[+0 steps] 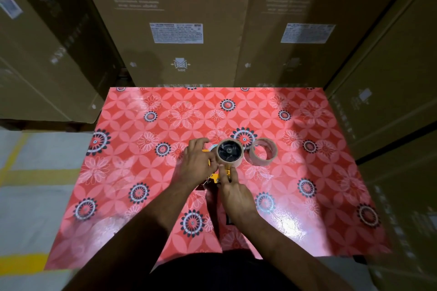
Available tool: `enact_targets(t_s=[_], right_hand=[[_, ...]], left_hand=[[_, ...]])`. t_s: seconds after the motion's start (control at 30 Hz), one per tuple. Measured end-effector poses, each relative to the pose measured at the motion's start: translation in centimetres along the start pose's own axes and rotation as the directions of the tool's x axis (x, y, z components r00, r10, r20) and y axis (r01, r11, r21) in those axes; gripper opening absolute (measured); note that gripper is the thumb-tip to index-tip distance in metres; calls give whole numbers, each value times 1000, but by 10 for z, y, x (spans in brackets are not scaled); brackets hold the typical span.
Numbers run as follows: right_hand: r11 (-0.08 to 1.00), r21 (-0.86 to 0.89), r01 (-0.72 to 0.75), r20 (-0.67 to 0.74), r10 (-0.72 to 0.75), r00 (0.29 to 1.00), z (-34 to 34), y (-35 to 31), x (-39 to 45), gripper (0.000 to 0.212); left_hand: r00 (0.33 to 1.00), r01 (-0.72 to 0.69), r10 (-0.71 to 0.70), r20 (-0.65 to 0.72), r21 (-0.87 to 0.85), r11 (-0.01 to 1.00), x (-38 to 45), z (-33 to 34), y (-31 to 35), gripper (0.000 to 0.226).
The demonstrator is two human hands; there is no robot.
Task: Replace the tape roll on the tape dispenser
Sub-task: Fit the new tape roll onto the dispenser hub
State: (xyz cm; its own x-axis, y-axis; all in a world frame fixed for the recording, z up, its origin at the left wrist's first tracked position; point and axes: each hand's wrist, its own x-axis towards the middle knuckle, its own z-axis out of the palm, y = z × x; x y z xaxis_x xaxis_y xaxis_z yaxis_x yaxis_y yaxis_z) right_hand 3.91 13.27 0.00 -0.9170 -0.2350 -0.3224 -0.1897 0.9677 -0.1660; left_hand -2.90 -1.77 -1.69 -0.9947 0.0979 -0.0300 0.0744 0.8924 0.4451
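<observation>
On the red floral table (146, 196), near its middle: tape dispenser (218, 176), yellow, with a tape roll (229, 151) seated on its black hub; left hand (197, 163) closed on the dispenser beside that roll; right hand (234, 192) pinching at the roll's near edge; empty core (263, 151) just right, apart; cardboard boxes (179, 21) behind.

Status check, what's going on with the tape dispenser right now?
Both hands on the tape dispenser: left hand, right hand. Tape roll seated on hub. Second tape roll lies beside it, apart. Nothing blocking.
</observation>
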Motion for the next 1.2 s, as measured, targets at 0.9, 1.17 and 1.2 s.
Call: enact_targets(t_s=[0.9, 1.17, 1.2], right_hand=[[1000, 8, -8, -8, 8, 1000, -5, -3, -5, 83], [999, 17, -28, -58, 29, 998, -2, 0, -2, 76], [1000, 16, -25, -61, 26, 998, -1, 0, -1, 73]], left_hand=[[995, -91, 83, 59, 145, 985, 7, 7, -2, 4], [999, -6, 3, 51, 64, 998, 2, -10, 15, 41], [999, 4, -6, 44, 56, 998, 1, -11, 13, 41]])
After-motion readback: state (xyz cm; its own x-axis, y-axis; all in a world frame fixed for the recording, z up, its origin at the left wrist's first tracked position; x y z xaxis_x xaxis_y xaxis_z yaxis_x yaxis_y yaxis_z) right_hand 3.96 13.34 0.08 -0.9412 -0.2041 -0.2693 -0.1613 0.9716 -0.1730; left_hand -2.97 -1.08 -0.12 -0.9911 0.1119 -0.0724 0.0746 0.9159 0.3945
